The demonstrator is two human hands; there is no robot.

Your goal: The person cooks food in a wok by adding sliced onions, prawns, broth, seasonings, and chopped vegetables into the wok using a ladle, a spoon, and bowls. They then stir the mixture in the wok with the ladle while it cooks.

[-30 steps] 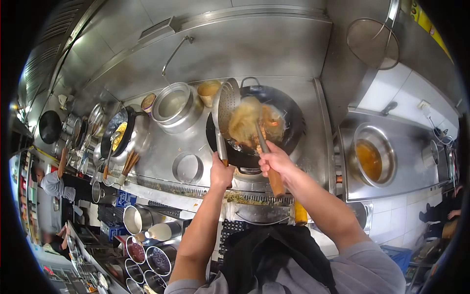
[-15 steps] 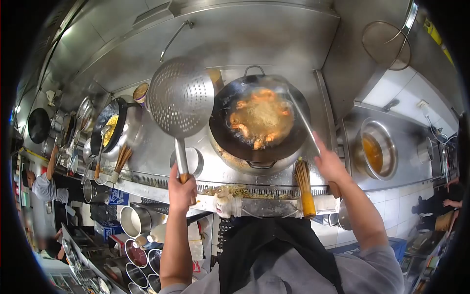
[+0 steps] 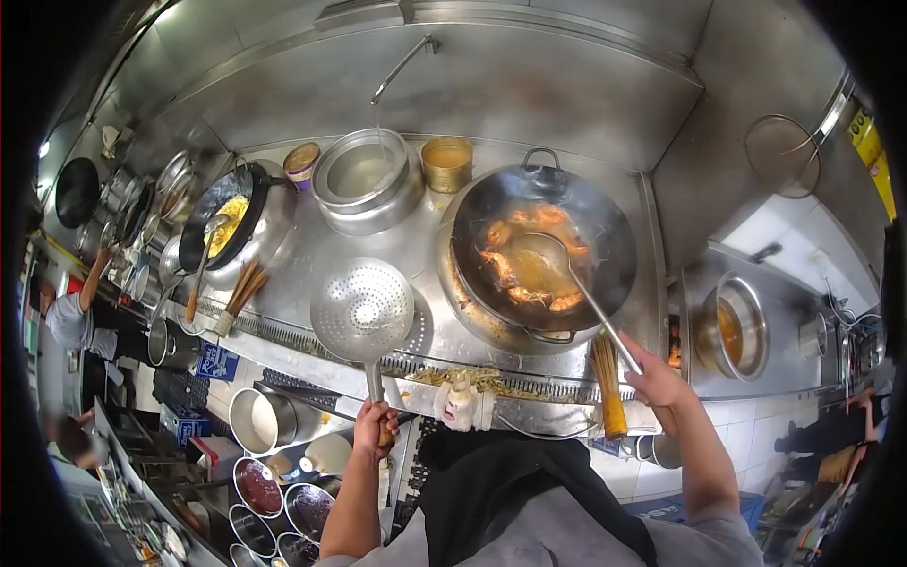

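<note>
You have the prawns (image 3: 503,269) in the wok (image 3: 614,248), lying in a ring in cloudy, yellow-brown liquid. Their shells are orange, so by colour the cooking looks well under way; whether they are cooked through, you cannot tell from here.

Your right hand (image 3: 658,383) is wrapped around the handle of the ladle (image 3: 593,304), to the right of the wok and nearer you. The ladle's head sits inside the wok, among the prawns and partly in the liquid. Your left hand (image 3: 375,425) grips the strainer (image 3: 362,307) by its handle, with the perforated bowl held to the left of the wok and nearer you, apart from it. No prawns show in the strainer; all that you can see are in the wok, so none appear to have been lifted out yet.

The brush (image 3: 607,387) is on your side of the wok, beside the ladle's handle. Left of the wok stand the tin (image 3: 447,178) and, beyond it, the pot (image 3: 367,222). Right of the wok, well apart, the bowl (image 3: 759,326) holds orange liquid.
</note>
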